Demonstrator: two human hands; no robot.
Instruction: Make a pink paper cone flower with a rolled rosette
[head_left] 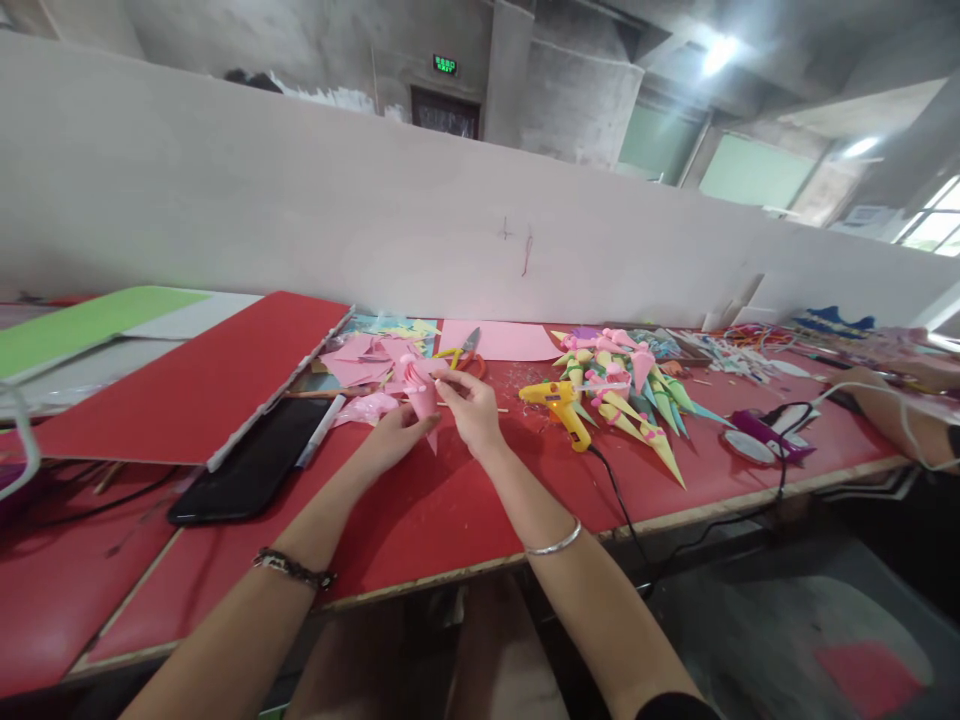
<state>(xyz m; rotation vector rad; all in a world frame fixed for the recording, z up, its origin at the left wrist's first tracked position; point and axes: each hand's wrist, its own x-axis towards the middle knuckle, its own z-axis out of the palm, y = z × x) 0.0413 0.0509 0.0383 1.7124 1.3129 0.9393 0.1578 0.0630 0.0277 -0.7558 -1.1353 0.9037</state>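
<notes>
Over the red table, my left hand is closed around a pink paper ice cream cone, point down, with swirled pink and reddish strips on top. My right hand is beside the cone's top right, its thumb and fingertips pinched together. What they grip, if anything, is too small to make out. To the right of my hands a yellow hot glue gun lies with its nozzle pointing left. Behind my hands are scissors with red and yellow handles, and a pile of pink paper pieces.
Several finished paper cones are heaped right of the glue gun. A black phone, a marker and a red board lie to the left. A purple tape roll and a co-worker's arm are at far right.
</notes>
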